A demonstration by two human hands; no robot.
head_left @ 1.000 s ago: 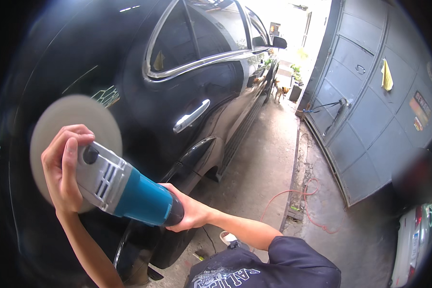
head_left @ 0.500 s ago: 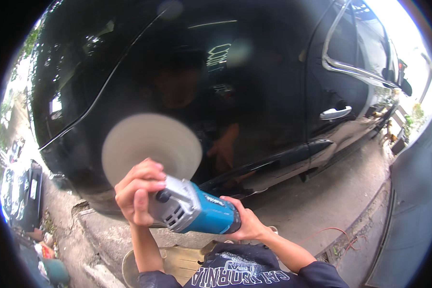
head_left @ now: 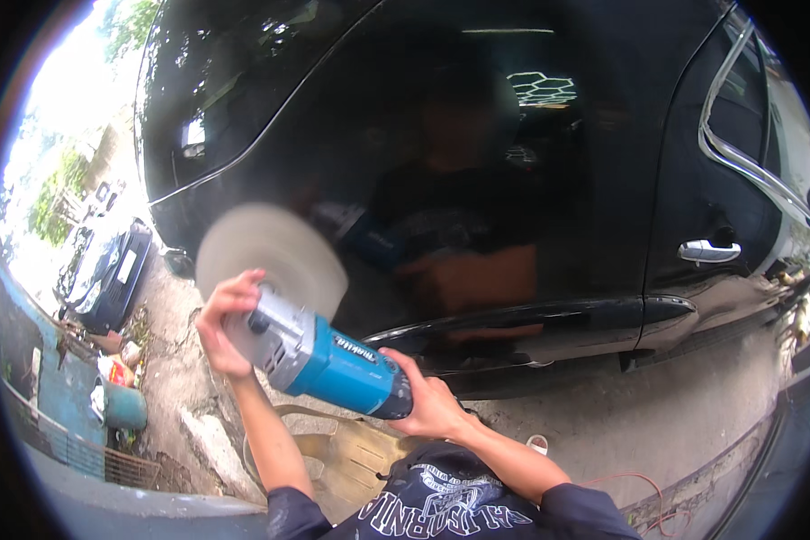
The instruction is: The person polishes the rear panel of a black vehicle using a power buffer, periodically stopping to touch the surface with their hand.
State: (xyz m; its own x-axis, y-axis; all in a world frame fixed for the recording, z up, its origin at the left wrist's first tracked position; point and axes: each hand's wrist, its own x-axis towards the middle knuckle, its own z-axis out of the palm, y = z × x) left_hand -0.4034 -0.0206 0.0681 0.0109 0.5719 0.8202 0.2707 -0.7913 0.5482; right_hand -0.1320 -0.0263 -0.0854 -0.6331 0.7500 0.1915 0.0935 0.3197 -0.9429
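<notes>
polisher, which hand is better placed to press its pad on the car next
Probably the left hand: it holds the polisher close beside the pad, while the right hand grips the opposite end, farther from the pad.

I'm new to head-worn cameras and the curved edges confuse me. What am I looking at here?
There is no robot here: a person works with two bare hands. The view comes from a wide fisheye camera on their head, looking down, so straight lines bend near the rim.

The left hand grips the metal head of a blue polishing machine; the right hand holds its dark rear end. Its round, pale pad looks blurred, as if spinning, and faces the side of a black car; whether it presses there is hard to tell. The shapes in the glossy paint are reflections. Below is a tan chair.
</notes>
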